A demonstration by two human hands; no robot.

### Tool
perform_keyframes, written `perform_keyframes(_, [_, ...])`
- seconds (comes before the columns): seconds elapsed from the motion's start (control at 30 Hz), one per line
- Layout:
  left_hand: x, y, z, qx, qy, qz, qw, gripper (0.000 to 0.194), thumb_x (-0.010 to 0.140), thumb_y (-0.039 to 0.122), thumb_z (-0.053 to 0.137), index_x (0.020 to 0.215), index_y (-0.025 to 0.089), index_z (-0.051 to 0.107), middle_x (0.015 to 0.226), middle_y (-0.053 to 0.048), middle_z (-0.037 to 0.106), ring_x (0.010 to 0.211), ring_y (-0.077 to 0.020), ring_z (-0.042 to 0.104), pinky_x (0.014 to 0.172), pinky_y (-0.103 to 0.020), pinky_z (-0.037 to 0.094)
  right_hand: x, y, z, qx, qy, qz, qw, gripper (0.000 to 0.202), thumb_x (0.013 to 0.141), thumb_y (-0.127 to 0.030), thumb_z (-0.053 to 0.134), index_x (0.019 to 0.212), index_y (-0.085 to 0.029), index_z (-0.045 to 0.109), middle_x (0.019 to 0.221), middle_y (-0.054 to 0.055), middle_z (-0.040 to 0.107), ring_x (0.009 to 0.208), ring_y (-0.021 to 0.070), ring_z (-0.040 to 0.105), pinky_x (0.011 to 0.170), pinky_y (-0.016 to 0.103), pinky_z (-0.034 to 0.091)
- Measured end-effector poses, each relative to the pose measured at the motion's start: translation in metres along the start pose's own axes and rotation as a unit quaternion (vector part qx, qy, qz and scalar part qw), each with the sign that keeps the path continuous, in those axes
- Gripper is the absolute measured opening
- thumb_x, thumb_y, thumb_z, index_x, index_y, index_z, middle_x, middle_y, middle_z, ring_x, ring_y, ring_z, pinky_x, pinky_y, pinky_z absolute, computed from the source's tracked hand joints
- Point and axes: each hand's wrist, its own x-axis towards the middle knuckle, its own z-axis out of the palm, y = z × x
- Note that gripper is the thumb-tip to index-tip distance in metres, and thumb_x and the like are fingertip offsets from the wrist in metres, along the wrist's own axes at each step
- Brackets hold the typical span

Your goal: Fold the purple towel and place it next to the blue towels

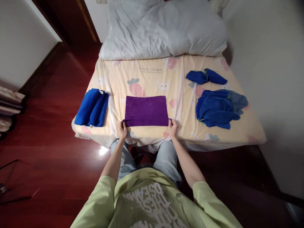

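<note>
— Where is the purple cloth [146, 109]?
— At the centre of the frame, lying flat on the bed [152, 76], its near edge toward the person.
— And the hands?
— The left hand [122, 129] is at its lower left corner, the right hand [173, 128] at its lower right corner, the fingers of each pinching the fabric.
— What lies around it?
— Left of centre, a stack of folded blue cloths [92, 107], well apart from the purple one. Right of centre, a crumpled blue pile [217, 108], and just above that a twisted blue cloth [206, 77] with green edging.
— Anything at the top?
— A big pale grey quilt [163, 30], bunched across the bed's far end.
</note>
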Motion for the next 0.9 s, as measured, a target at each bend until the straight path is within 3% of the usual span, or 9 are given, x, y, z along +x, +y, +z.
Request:
perform_keyframes(0.23, [-0.005,-0.004,0.012,0.103,0.046,0.038,0.993,0.033,0.108,0.038,0.037,0.103,0.02,0.065,0.096,-0.008,0.067,0.095,-0.0224,0.067,0.09,-0.036,0.052,-0.001,0.003,0.011,-0.076,0.027,-0.004,0.997,0.052,0.104,-0.057,0.038,0.107,-0.016,0.071,0.105,0.017,0.076,0.094,0.0264,0.071,0.088,0.035,0.052])
perform_keyframes(0.47, [-0.003,-0.005,0.017,0.083,0.049,0.031,0.995,0.035,0.107,0.038,0.04,0.12,0.015,0.063,0.113,-0.014,0.071,0.107,-0.0247,0.068,0.098,-0.038,0.051,-0.001,-0.002,0.007,-0.078,0.044,0.006,0.996,0.049,0.103,-0.054,0.041,0.104,-0.013,0.069,0.095,0.016,0.074,0.089,0.0248,0.069,0.086,0.035,0.053])
perform_keyframes(0.63, [-0.001,-0.007,0.018,0.082,0.038,-0.011,0.996,0.034,0.107,0.039,0.04,0.119,0.016,0.062,0.11,-0.013,0.072,0.106,-0.0249,0.069,0.099,-0.04,0.052,0.0,-0.003,0.007,-0.084,0.034,0.009,0.996,0.05,0.105,-0.053,0.038,0.105,-0.013,0.069,0.093,0.017,0.073,0.086,0.0249,0.069,0.083,0.035,0.051])
perform_keyframes(0.9, [-0.005,-0.002,0.019,0.111,0.063,0.024,0.992,0.036,0.107,0.04,0.038,0.115,0.017,0.064,0.106,-0.013,0.072,0.104,-0.0257,0.07,0.096,-0.04,0.054,0.001,-0.004,0.008,-0.098,0.032,0.001,0.995,0.052,0.104,-0.057,0.042,0.103,-0.014,0.07,0.076,0.009,0.068,0.069,0.019,0.061,0.074,0.031,0.048])
